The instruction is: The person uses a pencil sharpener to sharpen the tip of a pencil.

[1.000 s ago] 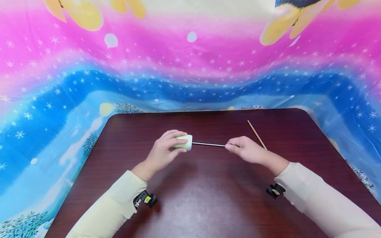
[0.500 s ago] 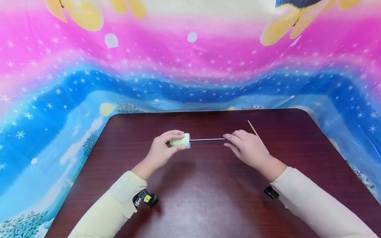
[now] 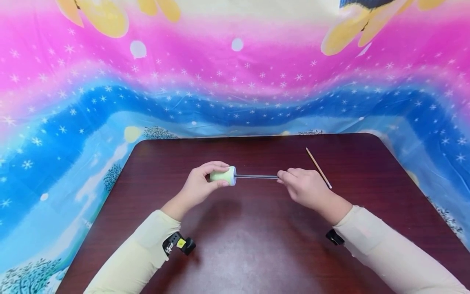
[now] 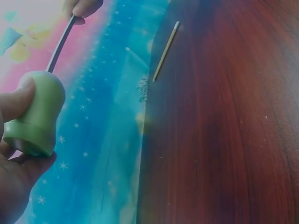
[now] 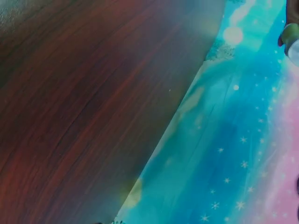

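In the head view my left hand (image 3: 195, 184) grips a green, waisted cylinder (image 3: 221, 175) with a pale end, thumb below and fingers above. A thin metal rod (image 3: 257, 177) runs level from that end to my right hand (image 3: 307, 186), whose thumb and fingers pinch its far end. Both are held above the table. From the left wrist, the green cylinder (image 4: 46, 100) shows its rounded top, with the rod (image 4: 60, 44) rising from it to the right fingertips (image 4: 86, 8). At the right wrist view's edge, only the cylinder's pale end (image 5: 294, 52) and part of its green side show.
A wooden pencil (image 3: 318, 167) with a white eraser end lies on the dark red-brown table (image 3: 249, 253), just beyond my right hand. A snowflake-patterned cloth (image 3: 235, 94) hangs behind the table's far edge and both sides.
My right hand's fingers loosened on the rod half a second ago and now pinch its end again. The rod dipped slightly at its right end. The left hand keeps its grip on the cylinder.
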`<state>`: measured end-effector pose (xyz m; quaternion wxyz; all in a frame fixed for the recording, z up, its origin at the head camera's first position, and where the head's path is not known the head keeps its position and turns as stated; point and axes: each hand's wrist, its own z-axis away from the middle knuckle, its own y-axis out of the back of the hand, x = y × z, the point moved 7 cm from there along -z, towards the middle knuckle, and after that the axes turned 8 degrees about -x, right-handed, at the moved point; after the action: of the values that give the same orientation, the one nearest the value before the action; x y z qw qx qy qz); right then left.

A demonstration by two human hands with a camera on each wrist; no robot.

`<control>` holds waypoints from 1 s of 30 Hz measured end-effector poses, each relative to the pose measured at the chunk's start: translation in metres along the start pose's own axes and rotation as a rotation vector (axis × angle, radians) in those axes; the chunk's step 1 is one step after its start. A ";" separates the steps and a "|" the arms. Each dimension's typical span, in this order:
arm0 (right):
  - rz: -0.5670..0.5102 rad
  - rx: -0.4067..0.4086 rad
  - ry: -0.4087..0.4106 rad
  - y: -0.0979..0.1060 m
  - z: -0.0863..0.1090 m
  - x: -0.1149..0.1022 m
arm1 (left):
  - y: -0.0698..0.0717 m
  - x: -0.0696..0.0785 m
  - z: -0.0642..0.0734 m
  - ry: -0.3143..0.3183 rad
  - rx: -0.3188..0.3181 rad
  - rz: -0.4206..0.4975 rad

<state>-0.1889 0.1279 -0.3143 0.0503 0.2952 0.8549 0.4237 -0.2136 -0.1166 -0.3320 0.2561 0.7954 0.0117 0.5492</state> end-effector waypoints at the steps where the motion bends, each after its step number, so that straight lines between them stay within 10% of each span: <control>1: -0.030 -0.035 -0.021 -0.001 -0.001 0.001 | 0.000 0.001 0.000 -0.010 0.005 -0.006; 15: -0.587 -0.450 -0.521 -0.020 0.002 0.027 | -0.002 0.024 0.001 -0.311 0.062 -0.256; 23: -1.285 -0.724 -0.892 -0.045 0.022 0.034 | -0.010 0.035 0.006 -0.522 0.071 -0.417; 26: -1.241 -0.777 -0.893 -0.046 0.023 0.036 | -0.010 0.035 0.006 -0.512 0.068 -0.414; 30: -0.880 -0.774 -0.770 -0.041 0.016 0.038 | -0.007 0.025 0.003 -0.370 0.067 -0.334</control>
<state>-0.2336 0.1406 -0.3485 0.6179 0.0116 0.6042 0.5030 -0.1991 -0.1044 -0.3136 0.3146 0.8774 0.1143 0.3437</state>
